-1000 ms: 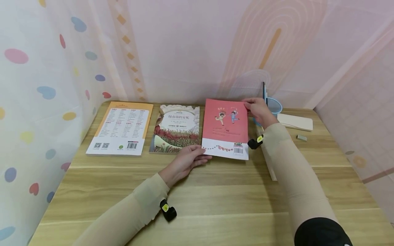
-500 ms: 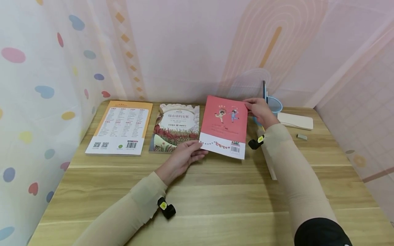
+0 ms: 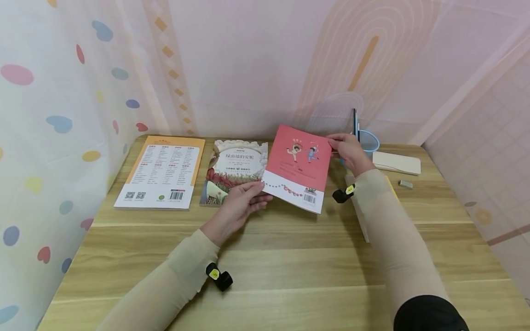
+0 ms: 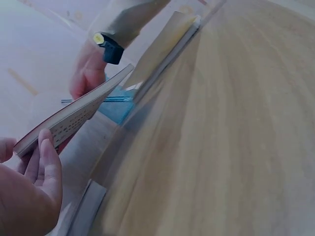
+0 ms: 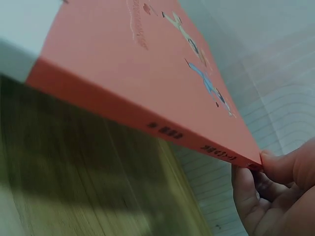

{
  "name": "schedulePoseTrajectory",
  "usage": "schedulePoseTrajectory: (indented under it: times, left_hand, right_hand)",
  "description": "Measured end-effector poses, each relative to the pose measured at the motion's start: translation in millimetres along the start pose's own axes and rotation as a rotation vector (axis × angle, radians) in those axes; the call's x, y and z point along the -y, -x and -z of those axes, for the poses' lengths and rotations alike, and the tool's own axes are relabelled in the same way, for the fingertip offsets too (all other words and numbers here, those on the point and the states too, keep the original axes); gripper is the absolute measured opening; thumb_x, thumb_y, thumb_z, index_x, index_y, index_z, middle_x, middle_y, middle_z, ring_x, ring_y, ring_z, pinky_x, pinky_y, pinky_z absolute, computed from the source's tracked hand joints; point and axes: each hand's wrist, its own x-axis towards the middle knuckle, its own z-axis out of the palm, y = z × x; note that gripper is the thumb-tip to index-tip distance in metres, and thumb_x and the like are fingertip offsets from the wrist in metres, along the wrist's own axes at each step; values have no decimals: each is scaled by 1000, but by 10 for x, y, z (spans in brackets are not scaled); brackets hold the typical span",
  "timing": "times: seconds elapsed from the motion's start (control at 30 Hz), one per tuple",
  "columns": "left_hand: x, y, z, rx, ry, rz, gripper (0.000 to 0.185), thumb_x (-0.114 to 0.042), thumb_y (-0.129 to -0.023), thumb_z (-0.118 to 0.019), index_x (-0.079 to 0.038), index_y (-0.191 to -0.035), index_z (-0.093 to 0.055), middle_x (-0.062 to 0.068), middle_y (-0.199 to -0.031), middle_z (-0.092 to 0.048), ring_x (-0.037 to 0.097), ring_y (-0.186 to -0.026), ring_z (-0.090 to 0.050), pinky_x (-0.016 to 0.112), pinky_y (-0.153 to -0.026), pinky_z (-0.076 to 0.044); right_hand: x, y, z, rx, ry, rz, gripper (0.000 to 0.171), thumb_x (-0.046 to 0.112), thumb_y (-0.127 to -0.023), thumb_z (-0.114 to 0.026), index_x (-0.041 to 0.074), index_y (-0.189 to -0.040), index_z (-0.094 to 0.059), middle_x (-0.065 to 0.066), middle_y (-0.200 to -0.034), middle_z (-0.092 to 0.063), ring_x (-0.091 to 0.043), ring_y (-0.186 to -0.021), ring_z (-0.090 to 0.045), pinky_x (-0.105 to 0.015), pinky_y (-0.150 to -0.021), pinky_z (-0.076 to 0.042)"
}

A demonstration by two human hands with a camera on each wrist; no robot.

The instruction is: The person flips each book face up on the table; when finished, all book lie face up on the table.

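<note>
A red and white paperback book [image 3: 300, 154] is held off the table by both hands, turned a little clockwise in the head view, with two cartoon figures and a barcode facing up. My left hand [image 3: 240, 202] pinches its lower left corner, thumb on top and fingers beneath, as the left wrist view also shows. At the opposite upper corner my right hand [image 3: 351, 151] grips it between thumb and fingers; in the right wrist view the red spine [image 5: 142, 123] runs toward that thumb. Left of it lies a book with a flowery illustrated cover [image 3: 239, 161], partly behind my left hand.
An orange and white book [image 3: 159, 174] lies at the far left. Behind my right hand stands a blue cup [image 3: 369, 141] with pens [image 3: 355, 122]. A cream flat case [image 3: 396, 163] and a small eraser [image 3: 406, 185] sit to the right. A pale-edged block [image 3: 359, 214] is partly under my right forearm.
The red book has turned clockwise and its lower end has shifted left, moving with my left hand, which has gone left and slightly up. My right hand has barely moved.
</note>
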Motion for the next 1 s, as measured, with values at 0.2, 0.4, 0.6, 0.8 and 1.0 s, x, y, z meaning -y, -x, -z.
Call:
schedulePoseTrajectory:
  times: [0.2,0.4,0.6,0.8,1.0]
  left_hand:
    - [-68,2,59,-17,-36,-23,31,-20,-104,-60,-1,-128,-64,2,-95,-76,14,-87,-73,25,-77,-59]
    - [-118,10,91,-24,-43,-26,31,-23,-104,-61,-2,-127,-65,3,-97,-77,15,-89,-73,26,-81,-58]
    - [-177,22,137,-10,-25,-41,33,-23,-104,-60,-2,-129,-64,2,-98,-77,15,-90,-73,33,-92,-57]
    - [-210,33,163,15,1,-64,35,-21,-105,-59,1,-132,-61,1,-95,-77,14,-87,-73,27,-81,-59]
    - [-215,39,170,32,6,-66,34,-21,-105,-59,0,-131,-61,1,-93,-76,14,-86,-72,25,-78,-58]
  right_hand:
    - [-38,27,-53,-19,-87,-21,39,16,-108,-49,2,-145,-52,-5,-118,-59,-12,-89,-59,-26,-83,-52]
    - [-98,76,-85,-42,-169,-81,40,17,-108,-50,9,-147,-52,-4,-125,-56,-16,-100,-55,-30,-91,-48]
    - [-124,122,-124,-67,-225,-45,43,14,-107,-51,5,-149,-47,-4,-118,-57,-15,-94,-56,-24,-77,-50]
    - [-131,159,-137,-90,-278,-40,41,13,-107,-51,6,-147,-44,-4,-119,-54,-16,-97,-56,-23,-77,-51]
    - [-189,208,-119,-108,-339,-29,35,12,-107,-51,8,-141,-47,-4,-119,-55,-18,-100,-55,-24,-77,-51]
